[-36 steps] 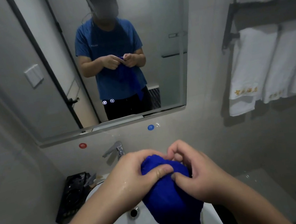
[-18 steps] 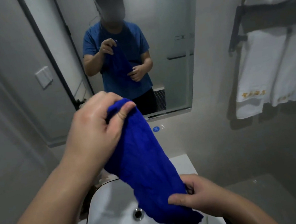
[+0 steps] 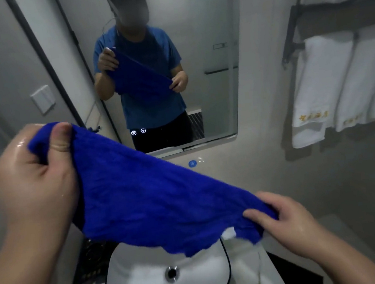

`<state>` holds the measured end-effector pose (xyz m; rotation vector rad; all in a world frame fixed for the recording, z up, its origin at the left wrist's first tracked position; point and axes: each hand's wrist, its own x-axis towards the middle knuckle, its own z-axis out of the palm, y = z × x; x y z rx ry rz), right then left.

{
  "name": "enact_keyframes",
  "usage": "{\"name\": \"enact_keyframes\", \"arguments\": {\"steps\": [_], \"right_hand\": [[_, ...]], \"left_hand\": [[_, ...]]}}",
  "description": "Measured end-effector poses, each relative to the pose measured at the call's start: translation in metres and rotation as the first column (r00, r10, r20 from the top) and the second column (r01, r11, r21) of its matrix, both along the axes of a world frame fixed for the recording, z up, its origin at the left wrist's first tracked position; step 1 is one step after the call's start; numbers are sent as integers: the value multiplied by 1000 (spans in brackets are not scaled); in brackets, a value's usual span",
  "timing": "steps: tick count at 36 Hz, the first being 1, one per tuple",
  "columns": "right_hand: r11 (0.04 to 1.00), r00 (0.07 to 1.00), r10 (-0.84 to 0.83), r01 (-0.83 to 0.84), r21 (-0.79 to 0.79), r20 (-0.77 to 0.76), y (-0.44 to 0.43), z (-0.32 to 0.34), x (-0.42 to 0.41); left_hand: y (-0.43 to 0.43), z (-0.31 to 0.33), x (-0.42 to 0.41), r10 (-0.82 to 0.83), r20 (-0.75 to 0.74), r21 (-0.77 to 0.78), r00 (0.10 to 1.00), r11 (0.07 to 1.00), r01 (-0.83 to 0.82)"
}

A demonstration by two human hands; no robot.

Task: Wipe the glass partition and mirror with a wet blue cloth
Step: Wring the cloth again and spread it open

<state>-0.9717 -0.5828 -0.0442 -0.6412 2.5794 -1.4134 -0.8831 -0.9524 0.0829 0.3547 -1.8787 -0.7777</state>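
On the wall ahead hangs a large rectangular mirror (image 3: 211,43), which reflects a person in a blue shirt. Before it, apart from the glass, a deep blue terry cloth (image 3: 145,195) is stretched at a slant between both hands. White folded towels (image 3: 332,89) hang at the right. Under the cloth stands a white ceramic basin with a black rim (image 3: 200,280). The wet left hand (image 3: 32,181), raised, clamps the upper corner under its thumb. The right hand (image 3: 292,221), lower, grasps the opposite end with curled fingers.
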Motion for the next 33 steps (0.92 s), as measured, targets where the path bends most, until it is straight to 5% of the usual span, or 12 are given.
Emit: {"name": "enact_keyframes", "arguments": {"steps": [4,8,12,19,23,28,33], "right_hand": [[965,960,51,23,-260,274,6,-13,-12],[822,823,130,222,-524,552,15,-5,-26],[809,632,7,452,-376,775,11,-14,-41],[862,804,-269,447,-241,531,-42,-3,-22],[929,863,-138,283,-238,487,-89,1,10],[966,883,35,90,-241,468,-110,-2,19],[998,980,53,-45,-47,194,-93,3,16]], "left_hand": [[2,-20,-20,-76,356,184,932,983,9],[-20,-64,-28,-208,413,529,887,847,-48],[-13,-102,-33,-430,403,788,807,613,-67],[55,-130,-30,-541,441,788,716,616,-20],[100,-129,-24,-611,412,779,677,621,87],[112,-124,-13,-796,366,800,482,533,274],[93,-135,-12,-782,468,712,412,610,349]]}}
